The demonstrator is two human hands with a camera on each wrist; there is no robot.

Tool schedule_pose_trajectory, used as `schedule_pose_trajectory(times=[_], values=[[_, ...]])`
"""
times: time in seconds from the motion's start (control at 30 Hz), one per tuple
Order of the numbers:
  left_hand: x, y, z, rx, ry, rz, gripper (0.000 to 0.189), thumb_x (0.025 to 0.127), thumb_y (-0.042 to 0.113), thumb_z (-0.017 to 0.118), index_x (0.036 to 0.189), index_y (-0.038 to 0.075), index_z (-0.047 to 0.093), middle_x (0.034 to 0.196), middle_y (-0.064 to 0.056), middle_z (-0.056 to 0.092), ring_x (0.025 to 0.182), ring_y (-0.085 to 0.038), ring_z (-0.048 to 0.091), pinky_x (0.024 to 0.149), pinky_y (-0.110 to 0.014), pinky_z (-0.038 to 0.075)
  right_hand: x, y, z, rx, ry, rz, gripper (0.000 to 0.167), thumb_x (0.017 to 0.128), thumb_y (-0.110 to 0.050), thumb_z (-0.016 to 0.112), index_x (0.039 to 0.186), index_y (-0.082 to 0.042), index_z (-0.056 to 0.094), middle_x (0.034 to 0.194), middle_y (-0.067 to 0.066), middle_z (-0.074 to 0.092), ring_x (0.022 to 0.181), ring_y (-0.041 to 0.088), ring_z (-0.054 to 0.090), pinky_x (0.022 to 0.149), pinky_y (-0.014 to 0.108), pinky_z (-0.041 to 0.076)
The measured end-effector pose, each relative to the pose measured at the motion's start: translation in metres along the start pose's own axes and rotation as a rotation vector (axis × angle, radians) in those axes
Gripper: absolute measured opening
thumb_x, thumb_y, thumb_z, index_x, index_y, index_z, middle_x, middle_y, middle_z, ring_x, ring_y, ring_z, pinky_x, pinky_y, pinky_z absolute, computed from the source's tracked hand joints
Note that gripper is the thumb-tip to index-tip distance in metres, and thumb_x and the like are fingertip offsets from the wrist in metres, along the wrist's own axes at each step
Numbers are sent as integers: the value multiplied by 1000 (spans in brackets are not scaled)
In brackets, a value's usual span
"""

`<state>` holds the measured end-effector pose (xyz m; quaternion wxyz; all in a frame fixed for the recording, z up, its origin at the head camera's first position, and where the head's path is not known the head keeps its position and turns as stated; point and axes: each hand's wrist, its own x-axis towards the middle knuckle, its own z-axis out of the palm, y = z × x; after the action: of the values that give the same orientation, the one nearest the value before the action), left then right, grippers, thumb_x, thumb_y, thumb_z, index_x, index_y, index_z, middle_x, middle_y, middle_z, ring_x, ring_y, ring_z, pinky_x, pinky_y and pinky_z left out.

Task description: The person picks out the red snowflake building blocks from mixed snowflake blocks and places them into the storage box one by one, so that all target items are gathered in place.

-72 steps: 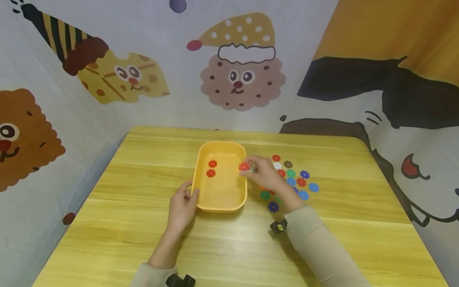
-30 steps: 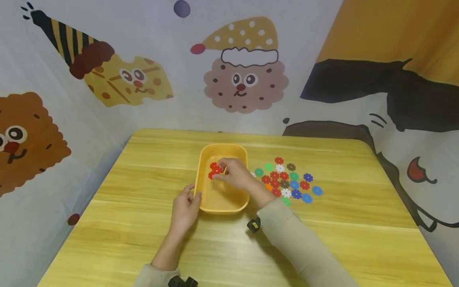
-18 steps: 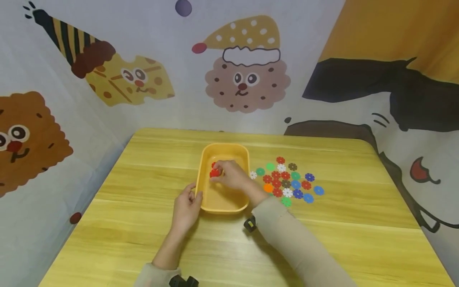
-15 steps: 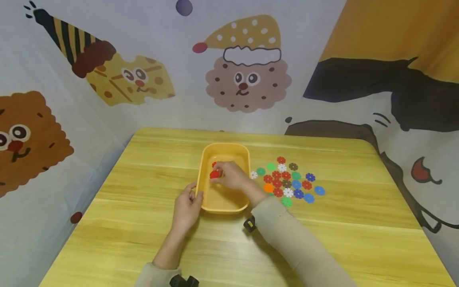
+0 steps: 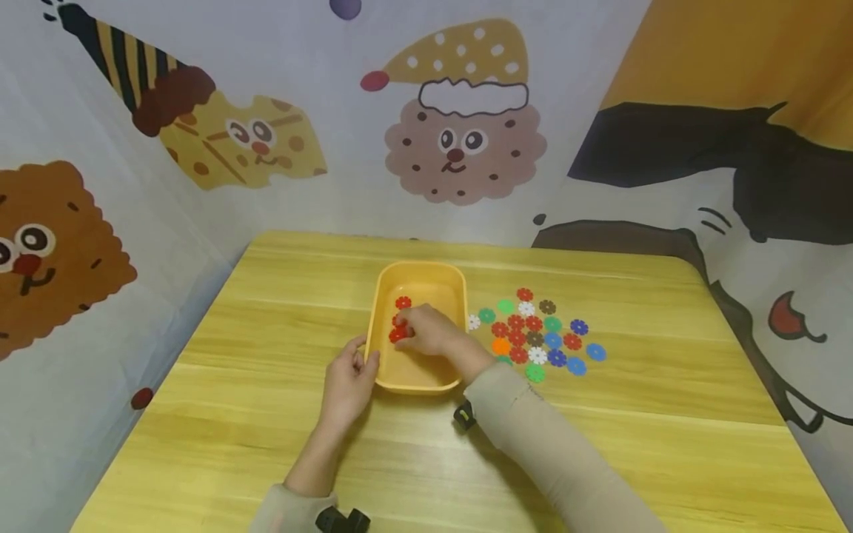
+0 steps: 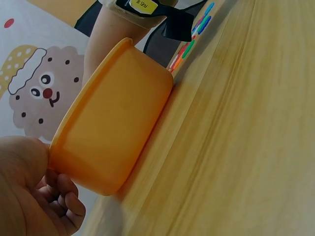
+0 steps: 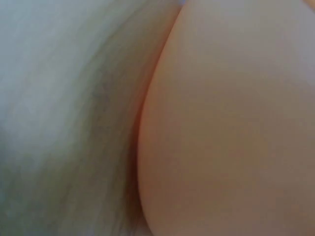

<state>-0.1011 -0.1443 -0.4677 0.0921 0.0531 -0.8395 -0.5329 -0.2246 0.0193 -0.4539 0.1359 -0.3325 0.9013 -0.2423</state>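
A yellow plastic tray (image 5: pixel 420 381) stands on the table. My left hand (image 5: pixel 346 381) grips its left rim, thumb at the top edge and fingers curled below, as the left wrist view also shows of the tray wall (image 6: pixel 113 113). Inside the tray my right hand (image 5: pixel 433 329) pinches a red snowflake disc (image 5: pixel 397 335) low over the floor. Just beyond it lie two more red discs, the far one (image 5: pixel 403 302) in full sight and the middle one (image 5: pixel 396 320) partly covered by fingers. Only blurred skin and sleeve fill the right wrist view.
Right of the tray, loose snowflake discs in red, white, green, blue, brown and orange lie spread on the wooden table (image 5: pixel 633 459); an orange disc (image 5: pixel 500 346) is among the nearer ones. A cartoon-printed cloth (image 5: pixel 346 207) hangs behind the table.
My right hand has carried the red disc from the tray's right rim to its left side, then slightly nearer, below the two lying there. The left hand keeps its hold on the rim.
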Motion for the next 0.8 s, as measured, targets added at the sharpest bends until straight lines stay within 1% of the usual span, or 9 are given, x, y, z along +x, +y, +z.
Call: schedule_pose_trajectory(times=[0.13, 0.27, 0.33, 0.47, 0.6, 0.8], values=[[1, -1, 0, -4, 3, 4, 40, 98, 8, 64, 134, -6, 58, 66, -2, 47, 51, -10, 41, 44, -20, 32, 0, 1, 0, 5, -1, 1, 35, 88, -24, 82, 115, -7, 69, 84, -1, 65, 76, 13, 57, 77, 28, 51], [1, -2, 0, -7, 1, 1, 40, 98, 7, 65, 135, -6, 57, 65, -2, 48, 51, -10, 41, 44, -20, 33, 1, 2, 0, 22, 18, -18, 32, 89, -24, 81, 113, -7, 69, 83, -2, 66, 76, 12, 60, 76, 28, 52], [0, -1, 1, -5, -2, -1, 41, 98, 8, 64, 135, -7, 56, 65, -3, 49, 51, -10, 41, 43, -20, 33, 2, 3, -1, 37, 51, -46, 28, 89, -24, 80, 108, -7, 69, 81, -3, 67, 74, 11, 61, 73, 27, 52], [0, 1, 1, 3, -3, -3, 40, 99, 7, 62, 136, -8, 56, 64, -3, 50, 49, -10, 42, 42, -20, 34, 0, 1, -5, 81, 134, -116, 25, 91, -22, 78, 106, -5, 68, 79, -3, 67, 69, 10, 60, 66, 25, 51], [-1, 2, 1, 15, 8, -1, 39, 98, 5, 61, 135, -10, 56, 63, -4, 50, 47, -11, 42, 41, -20, 33, -6, -1, -10, 108, 179, -149, 28, 93, -22, 77, 112, -4, 68, 81, -3, 67, 66, 10, 58, 64, 24, 50], [0, 3, 1, 32, 27, -2, 39, 97, 5, 61, 134, -9, 58, 63, -3, 50, 49, -11, 43, 42, -21, 34, -19, -1, -17, 132, 182, -139, 35, 94, -25, 75, 119, -2, 67, 86, -2, 67, 66, 10, 58, 63, 24, 51]])
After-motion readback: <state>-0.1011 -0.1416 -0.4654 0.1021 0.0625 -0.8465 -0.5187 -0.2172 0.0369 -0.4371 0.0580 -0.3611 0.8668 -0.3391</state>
